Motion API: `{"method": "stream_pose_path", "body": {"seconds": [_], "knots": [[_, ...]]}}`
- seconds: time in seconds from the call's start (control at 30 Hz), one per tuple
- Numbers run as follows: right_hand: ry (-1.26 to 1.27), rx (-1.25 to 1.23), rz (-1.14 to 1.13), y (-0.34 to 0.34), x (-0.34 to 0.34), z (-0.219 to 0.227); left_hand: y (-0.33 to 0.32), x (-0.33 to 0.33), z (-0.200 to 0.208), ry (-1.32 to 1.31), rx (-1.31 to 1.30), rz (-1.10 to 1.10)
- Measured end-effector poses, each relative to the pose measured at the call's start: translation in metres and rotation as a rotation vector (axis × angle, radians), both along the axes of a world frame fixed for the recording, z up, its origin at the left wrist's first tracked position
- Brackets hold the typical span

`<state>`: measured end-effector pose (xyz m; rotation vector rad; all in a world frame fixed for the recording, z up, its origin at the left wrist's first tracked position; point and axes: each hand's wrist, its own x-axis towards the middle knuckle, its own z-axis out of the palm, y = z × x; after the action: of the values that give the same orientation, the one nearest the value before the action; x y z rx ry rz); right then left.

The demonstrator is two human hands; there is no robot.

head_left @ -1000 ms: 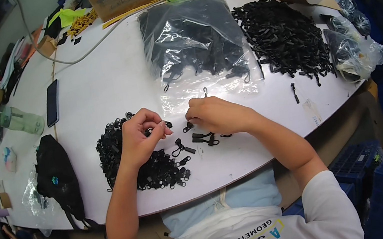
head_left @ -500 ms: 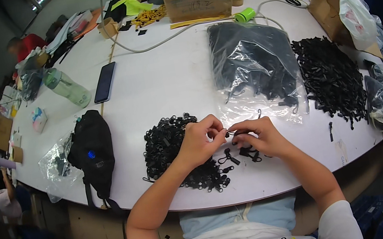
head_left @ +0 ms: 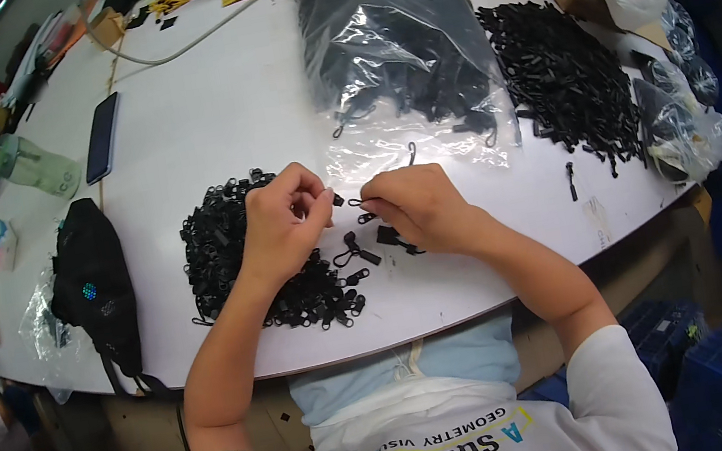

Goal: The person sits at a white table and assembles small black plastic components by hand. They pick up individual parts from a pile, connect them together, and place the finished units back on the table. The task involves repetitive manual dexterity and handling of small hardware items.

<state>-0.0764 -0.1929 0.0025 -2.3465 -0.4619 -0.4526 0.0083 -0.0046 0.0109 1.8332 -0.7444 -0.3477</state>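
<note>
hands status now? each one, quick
Left hand: closed, pinching a small black part at the fingertips.
Right hand: closed, pinching a small black loop piece.

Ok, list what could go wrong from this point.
The small black part pinched between the left hand and right hand could slip and get lost in the black pile just beside it. The loose pieces near the table edge might be knocked off by a forearm.
</note>
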Motion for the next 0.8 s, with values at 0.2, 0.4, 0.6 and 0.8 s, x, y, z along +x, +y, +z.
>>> {"method": "stream_pose_path", "body": {"seconds": [0.2, 0.4, 0.6, 0.8], "knots": [[-0.076, -0.236, -0.016, 0.002, -0.003, -0.007, -0.003, -0.002, -0.004, -0.005, 0.032, -0.010], [-0.226, -0.301, -0.063, 0.007, -0.005, -0.009, -0.007, -0.009, -0.002, -0.045, 0.049, -0.025], [-0.259, -0.329, -0.094, 0.010, -0.006, -0.005, -0.009, -0.012, -0.007, -0.128, 0.051, -0.028], [-0.173, -0.322, -0.040, 0.015, -0.004, -0.008, -0.007, -0.014, -0.006, -0.147, 0.041, -0.020]]}}
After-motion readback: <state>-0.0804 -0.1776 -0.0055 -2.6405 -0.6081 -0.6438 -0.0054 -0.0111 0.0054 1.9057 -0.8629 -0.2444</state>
